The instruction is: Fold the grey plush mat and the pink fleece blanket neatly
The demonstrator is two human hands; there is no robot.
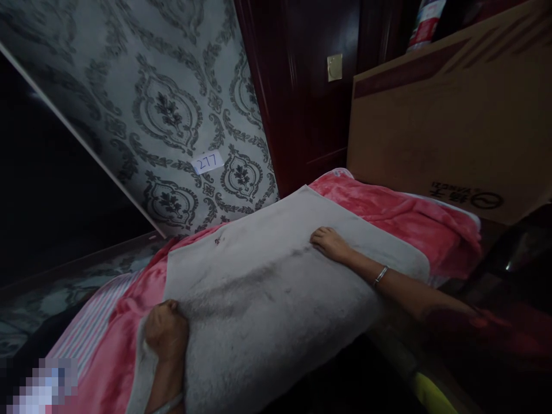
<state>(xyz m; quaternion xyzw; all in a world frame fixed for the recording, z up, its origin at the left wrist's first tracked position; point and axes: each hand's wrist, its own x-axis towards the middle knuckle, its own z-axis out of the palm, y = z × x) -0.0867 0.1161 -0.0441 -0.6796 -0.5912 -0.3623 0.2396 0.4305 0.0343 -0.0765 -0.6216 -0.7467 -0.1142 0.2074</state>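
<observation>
A pale grey plush mat (276, 293) with a smooth lighter strip along its far side is spread out in front of me. Its near part hangs down over the front. My left hand (166, 332) is closed in a fist on the mat at its left edge. My right hand (331, 244) lies further right on the mat, fingers curled down and seeming to grip the fabric; the fingertips are partly hidden. Beneath the mat is a pink plush blanket (409, 221), showing on the left and right sides.
A striped cloth (92, 313) shows at the left under the blanket. Behind stand a patterned wall with a paper label (208, 162) and a dark red door frame (310, 103). A large cardboard box (448, 126) is at the right, with a bottle (426, 24) behind its top edge.
</observation>
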